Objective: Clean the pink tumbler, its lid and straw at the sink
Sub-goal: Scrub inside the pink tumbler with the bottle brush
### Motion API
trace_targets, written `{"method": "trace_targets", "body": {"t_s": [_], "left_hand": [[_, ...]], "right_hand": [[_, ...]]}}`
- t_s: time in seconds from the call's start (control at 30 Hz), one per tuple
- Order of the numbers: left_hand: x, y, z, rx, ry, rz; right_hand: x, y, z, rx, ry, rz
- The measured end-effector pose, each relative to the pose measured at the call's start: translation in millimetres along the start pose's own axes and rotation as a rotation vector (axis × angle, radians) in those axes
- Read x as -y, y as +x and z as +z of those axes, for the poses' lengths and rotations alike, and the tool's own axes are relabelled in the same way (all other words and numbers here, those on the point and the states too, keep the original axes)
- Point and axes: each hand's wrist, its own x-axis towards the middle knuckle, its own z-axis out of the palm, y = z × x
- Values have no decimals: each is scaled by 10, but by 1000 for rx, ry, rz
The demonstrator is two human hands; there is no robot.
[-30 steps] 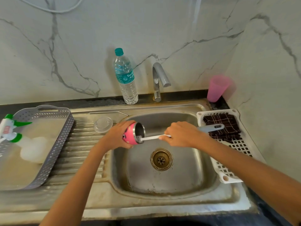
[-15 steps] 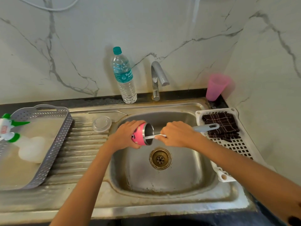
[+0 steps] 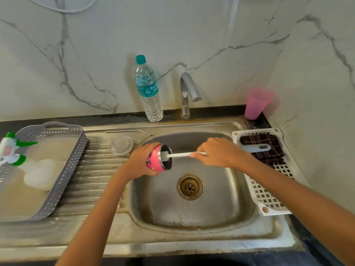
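Our left hand [image 3: 139, 160] grips the pink steel tumbler [image 3: 153, 160], our right hand [image 3: 219, 152] the white plastic brush [image 3: 178, 155] inside it; clear round lid [image 3: 121, 145] and metal straw [image 3: 126, 131], eleven o'clock, look unwashed.

"Sury", "Aqu" on water bottle [image 3: 148, 89]

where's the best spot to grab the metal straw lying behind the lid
Probably pinch the metal straw on its long straight run, coming down from above. It lies flat on the sink's back ledge, leaving no gap beneath; the bent right-hand end is short and angled.
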Motion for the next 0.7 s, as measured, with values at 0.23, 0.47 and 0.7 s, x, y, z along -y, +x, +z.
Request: {"method": "trace_targets", "body": {"t_s": [0.23,0.47,0.7], "left_hand": [[72,-82,-3,-12,15,16],[18,-93,94,-26,53,35],[-91,-27,127,-24,108,59]], "right_hand": [[-11,27,1,-15,5,24],[81,173,15,-27,-82,-5],[118,243,-1,-75,-196,-11]]}}
